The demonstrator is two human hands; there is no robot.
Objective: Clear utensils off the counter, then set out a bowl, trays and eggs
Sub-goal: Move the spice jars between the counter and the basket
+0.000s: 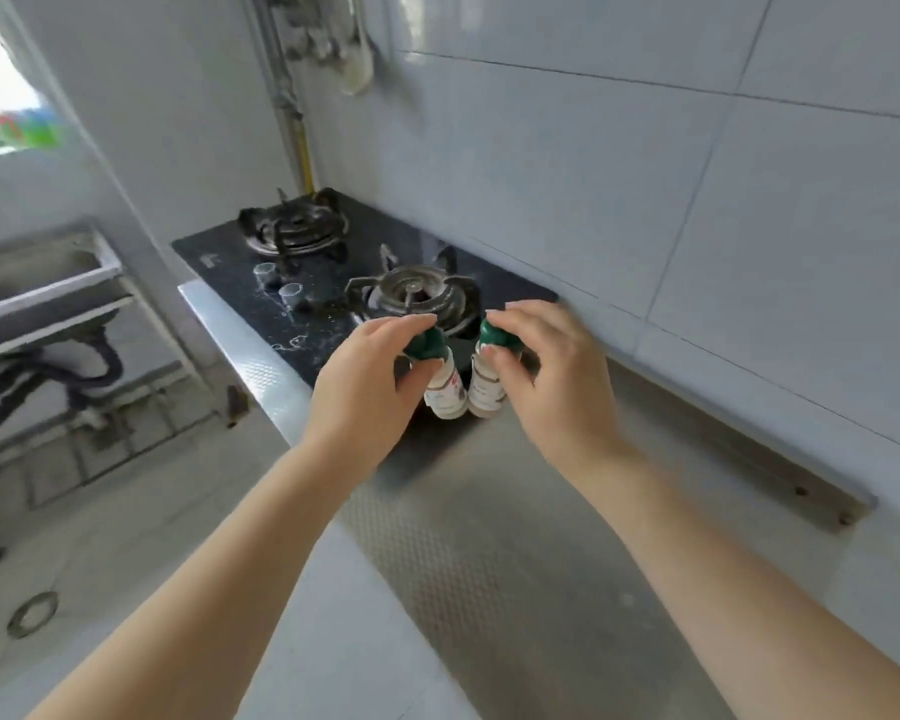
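Two small white seasoning bottles with green caps stand side by side where the black stove meets the metal counter. My left hand pinches the green cap of the left bottle between thumb and fingers. My right hand pinches the cap of the right bottle the same way. Both bottles lean slightly toward each other at the base. No bowl, tray or egg is in view.
A black glass gas stove with two burners and two knobs lies beyond the bottles. White tiled wall runs along the right. A metal strip lines the counter's back edge. A sink rack with pipes stands at left, over a tiled floor.
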